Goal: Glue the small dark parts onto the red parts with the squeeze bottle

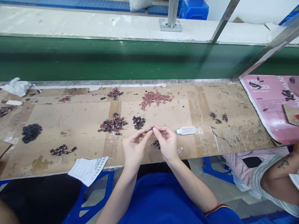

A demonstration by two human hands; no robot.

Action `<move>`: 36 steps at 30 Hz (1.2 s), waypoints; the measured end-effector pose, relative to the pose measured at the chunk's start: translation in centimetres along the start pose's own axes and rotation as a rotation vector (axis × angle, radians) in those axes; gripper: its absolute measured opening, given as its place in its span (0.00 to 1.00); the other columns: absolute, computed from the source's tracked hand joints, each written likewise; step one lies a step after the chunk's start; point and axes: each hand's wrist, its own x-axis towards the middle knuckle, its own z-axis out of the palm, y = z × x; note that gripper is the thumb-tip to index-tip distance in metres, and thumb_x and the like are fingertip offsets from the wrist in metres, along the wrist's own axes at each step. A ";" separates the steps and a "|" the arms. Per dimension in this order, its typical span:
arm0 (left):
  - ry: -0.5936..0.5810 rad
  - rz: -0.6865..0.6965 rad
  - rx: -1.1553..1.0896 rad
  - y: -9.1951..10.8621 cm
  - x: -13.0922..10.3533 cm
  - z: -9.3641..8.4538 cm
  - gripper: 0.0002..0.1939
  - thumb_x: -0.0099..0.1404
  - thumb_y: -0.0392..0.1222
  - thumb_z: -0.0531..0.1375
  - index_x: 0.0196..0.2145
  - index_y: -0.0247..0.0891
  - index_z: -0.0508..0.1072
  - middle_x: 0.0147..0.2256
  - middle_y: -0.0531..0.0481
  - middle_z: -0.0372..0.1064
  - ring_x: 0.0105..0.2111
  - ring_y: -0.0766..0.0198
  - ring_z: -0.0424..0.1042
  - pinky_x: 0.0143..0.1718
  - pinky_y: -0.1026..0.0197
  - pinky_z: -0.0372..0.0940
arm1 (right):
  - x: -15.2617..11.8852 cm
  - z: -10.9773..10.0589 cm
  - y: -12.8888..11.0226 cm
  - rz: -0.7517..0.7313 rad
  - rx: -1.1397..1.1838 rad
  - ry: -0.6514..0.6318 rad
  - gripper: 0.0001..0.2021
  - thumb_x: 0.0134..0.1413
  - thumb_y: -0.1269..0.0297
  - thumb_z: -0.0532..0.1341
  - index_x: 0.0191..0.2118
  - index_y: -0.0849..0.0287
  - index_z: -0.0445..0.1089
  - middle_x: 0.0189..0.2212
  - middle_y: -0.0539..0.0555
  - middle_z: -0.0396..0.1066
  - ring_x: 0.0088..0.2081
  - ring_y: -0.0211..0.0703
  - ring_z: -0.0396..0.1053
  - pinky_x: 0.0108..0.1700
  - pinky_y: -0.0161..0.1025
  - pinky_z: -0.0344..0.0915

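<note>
My left hand (135, 146) and my right hand (167, 144) meet fingertip to fingertip over the cardboard-covered bench. Between their pinched fingers is a small dark part (152, 128), mostly hidden. Just beyond them lies a pile of small black parts (139, 122), and more black pieces (156, 144) show between my wrists. To the left is a heap of red and black parts (113, 124). Farther back, small red parts (155, 99) are spread out. A clear bottle (187, 130) with a teal tip lies right of my right hand.
A green conveyor belt (105, 59) runs behind the bench. Black discs (32, 133) are heaped at left, near a paper sheet (88, 170) overhanging the front edge. A person's tattooed arm (280, 171) is at right, below a pink sheet (268, 105).
</note>
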 end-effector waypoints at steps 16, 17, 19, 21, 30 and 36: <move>-0.076 -0.188 -0.153 -0.2 0.2 0.9 0.13 0.45 0.45 0.71 0.28 0.35 0.79 0.30 0.45 0.79 0.33 0.59 0.78 0.40 0.57 0.73 | 0.5 -2.3 -0.3 0.000 -0.118 -0.067 0.06 0.44 0.60 0.69 0.30 0.55 0.78 0.35 0.54 0.80 0.40 0.49 0.78 0.49 0.48 0.73; -0.085 -0.207 -0.168 -0.2 0.2 1.1 0.14 0.44 0.45 0.71 0.28 0.36 0.79 0.30 0.45 0.79 0.33 0.60 0.78 0.39 0.58 0.73 | 0.6 -2.5 -0.4 0.002 -0.129 -0.069 0.07 0.44 0.60 0.69 0.31 0.54 0.78 0.35 0.53 0.80 0.40 0.48 0.78 0.48 0.48 0.74; -0.110 -0.243 -0.187 -0.1 0.2 1.3 0.14 0.43 0.45 0.72 0.28 0.36 0.79 0.30 0.45 0.79 0.33 0.59 0.78 0.39 0.58 0.73 | 0.6 -2.9 -0.6 -0.009 -0.154 -0.056 0.07 0.45 0.61 0.69 0.33 0.54 0.79 0.35 0.53 0.80 0.39 0.48 0.78 0.48 0.47 0.74; -0.143 -0.269 -0.191 0.1 0.1 1.4 0.16 0.43 0.46 0.72 0.28 0.35 0.79 0.31 0.44 0.80 0.34 0.58 0.78 0.40 0.57 0.73 | 0.5 -3.2 -0.8 -0.038 -0.181 -0.029 0.07 0.46 0.62 0.68 0.34 0.54 0.79 0.35 0.53 0.80 0.38 0.47 0.78 0.46 0.46 0.74; -0.189 -0.262 -0.154 0.7 -0.3 2.0 0.19 0.42 0.48 0.73 0.31 0.35 0.80 0.33 0.42 0.80 0.35 0.55 0.79 0.43 0.53 0.73 | 0.1 -3.7 -1.4 -0.138 -0.198 0.046 0.04 0.47 0.62 0.68 0.31 0.53 0.79 0.33 0.52 0.79 0.37 0.47 0.77 0.45 0.47 0.75; -0.184 -0.170 -0.094 0.1 -0.5 3.0 0.15 0.46 0.47 0.70 0.29 0.35 0.79 0.31 0.44 0.79 0.33 0.58 0.78 0.40 0.55 0.73 | -0.4 -4.5 -1.4 -0.242 -0.328 0.013 0.04 0.50 0.62 0.66 0.33 0.50 0.79 0.35 0.53 0.79 0.39 0.48 0.76 0.48 0.49 0.72</move>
